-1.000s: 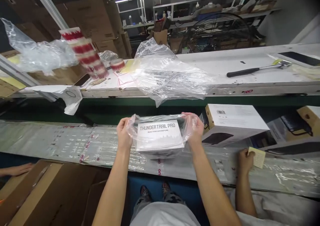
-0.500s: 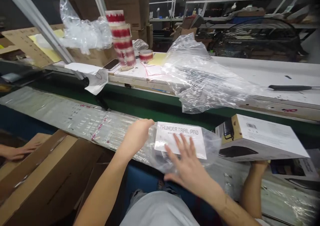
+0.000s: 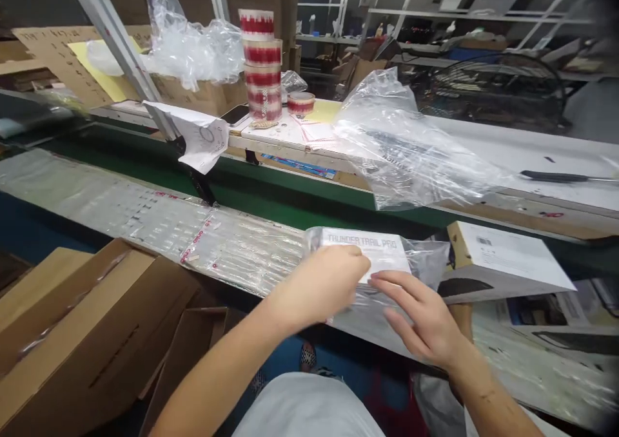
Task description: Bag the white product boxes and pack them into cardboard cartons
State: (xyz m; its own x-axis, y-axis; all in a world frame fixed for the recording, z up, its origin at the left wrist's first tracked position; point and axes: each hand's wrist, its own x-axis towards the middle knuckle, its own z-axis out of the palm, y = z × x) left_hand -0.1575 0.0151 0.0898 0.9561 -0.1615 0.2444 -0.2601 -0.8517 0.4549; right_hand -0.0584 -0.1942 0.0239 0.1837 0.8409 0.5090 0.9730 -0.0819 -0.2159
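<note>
A clear plastic bag (image 3: pixel 425 260) holding a white booklet printed "THUNDER TRAIL PRO" (image 3: pixel 394 256) lies on the plastic-covered ledge before me. My left hand (image 3: pixel 329 282) is curled closed over the booklet's left part; its fingertips are largely hidden, so I cannot make out what they grip. To its right, my right hand (image 3: pixel 418 314) has its fingers apart, the foremost fingertips touching the booklet's lower edge. A white printed box (image 3: pixel 520 253) stands tilted just right of the bag, with part of another person's arm (image 3: pixel 464 320) beneath it.
Brown cartons (image 3: pixel 97 334) stand low at the left. Across the green belt (image 3: pixel 261 195), a white shelf bears a stack of red-and-white tape rolls (image 3: pixel 264 69), loose plastic film (image 3: pixel 411 153) and a black-handled tool (image 3: pixel 554 176). Another printed box (image 3: pixel 546 318) lies at the right.
My left hand has moved from the bag's left edge rightward onto the booklet. The right hand has drawn back from the booklet's middle to its lower edge. Another person's hand has left the carton.
</note>
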